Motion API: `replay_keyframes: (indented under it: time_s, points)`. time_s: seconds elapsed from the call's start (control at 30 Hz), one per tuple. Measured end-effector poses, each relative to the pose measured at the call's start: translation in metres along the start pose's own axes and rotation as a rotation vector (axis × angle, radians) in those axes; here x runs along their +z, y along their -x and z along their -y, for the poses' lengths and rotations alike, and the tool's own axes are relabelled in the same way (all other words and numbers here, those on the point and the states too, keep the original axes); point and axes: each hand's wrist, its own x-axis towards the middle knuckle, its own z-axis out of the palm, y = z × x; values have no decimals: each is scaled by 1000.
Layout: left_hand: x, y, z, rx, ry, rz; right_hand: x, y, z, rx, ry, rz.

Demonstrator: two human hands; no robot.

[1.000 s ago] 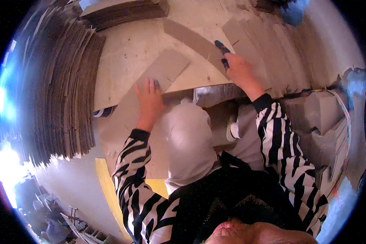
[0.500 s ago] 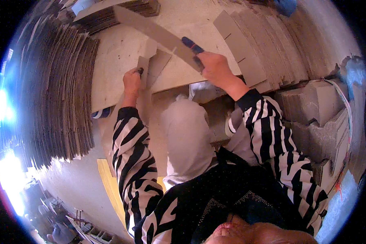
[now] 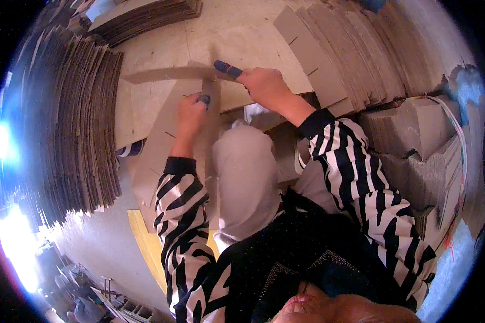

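Note:
My left hand (image 3: 191,116) is closed at the near edge of the board, its dark-covered thumb tip pressed against cardboard. Beneath that hand and forearm, a broad brown cardboard sheet (image 3: 155,153) slants down beside my knee. My right hand (image 3: 267,89) is to the right and slightly farther away, with a dark blue covering on its extended finger. From near that fingertip a motion-blurred cardboard strip (image 3: 164,74) reaches left across the board. The right hand appears to pinch its end, though its thumb is hidden.
A pale wooden board (image 3: 240,29) spans the space ahead. A tall cardboard stack (image 3: 73,124) stands left, another stack (image 3: 145,19) lies at the far left, and leaning sheets (image 3: 328,59) fill the right. More bundled cardboard (image 3: 415,129) sits lower right. My knee (image 3: 245,161) is below the board's edge.
The strip has swung from pointing far left to lying nearly sideways, nearer me. My right hand has moved left, and my left hand slightly right and nearer. The broad sheet now shows more under my left arm.

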Motion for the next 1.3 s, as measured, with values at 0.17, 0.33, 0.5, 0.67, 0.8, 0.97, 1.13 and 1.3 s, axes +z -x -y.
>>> replay_keyframes:
  time_s: [0.17,0.33,0.5,0.67,0.8,0.97,1.13,1.3]
  points:
    - [18,1,-9,94,-37,29,3,7,-6,-1,31,91]
    - [33,9,-20,100,162,185,-6,17,-15,41,-3,124]
    - [2,5,47,493,-295,44,0,12,-8,148,-28,281]
    - [-26,38,61,416,-1186,-11,-6,16,-30,159,11,196]
    - [-61,41,95,338,-1165,-19,9,6,-2,15,-72,124]
    - [-65,-25,50,176,-980,-211,3,9,1,-45,-86,-28]
    - [-11,-52,50,333,-992,-317,0,4,-7,-34,-71,-145]
    - [-12,-51,71,304,-628,-344,6,-2,1,-32,-70,-49]
